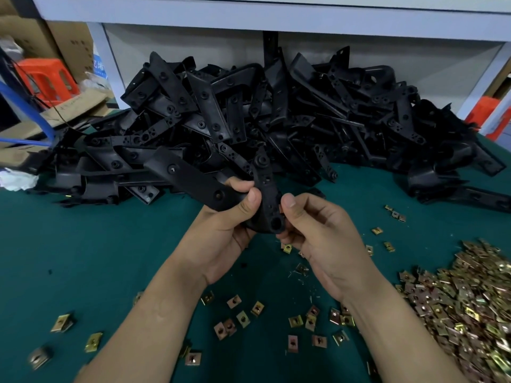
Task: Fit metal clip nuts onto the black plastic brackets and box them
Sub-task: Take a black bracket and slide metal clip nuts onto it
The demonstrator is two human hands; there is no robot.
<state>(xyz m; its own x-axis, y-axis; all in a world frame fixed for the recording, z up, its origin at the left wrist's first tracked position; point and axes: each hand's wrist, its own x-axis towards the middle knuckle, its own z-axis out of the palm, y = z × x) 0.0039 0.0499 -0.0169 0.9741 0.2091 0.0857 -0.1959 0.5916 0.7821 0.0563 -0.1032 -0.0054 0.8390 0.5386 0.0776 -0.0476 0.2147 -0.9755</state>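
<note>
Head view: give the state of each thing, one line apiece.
Bracket, held up in both hands.
Left hand, grips the bracket.
Right hand, pinches a clip nut, mostly hidden, at the bracket's lower end.
Bracket pile, heaped at the back.
Clip nut pile, heaped at right.
Loose clip nuts, scattered on the table.

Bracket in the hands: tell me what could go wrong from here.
1. The right hand pinches the clip nut, mostly hidden, at the end of the bracket that the left hand grips; it might seat skewed, off the hole.
2. If it slips, it could vanish among the loose clip nuts on the green mat.
3. The bracket's long arm points towards the bracket pile and may snag there.
</note>
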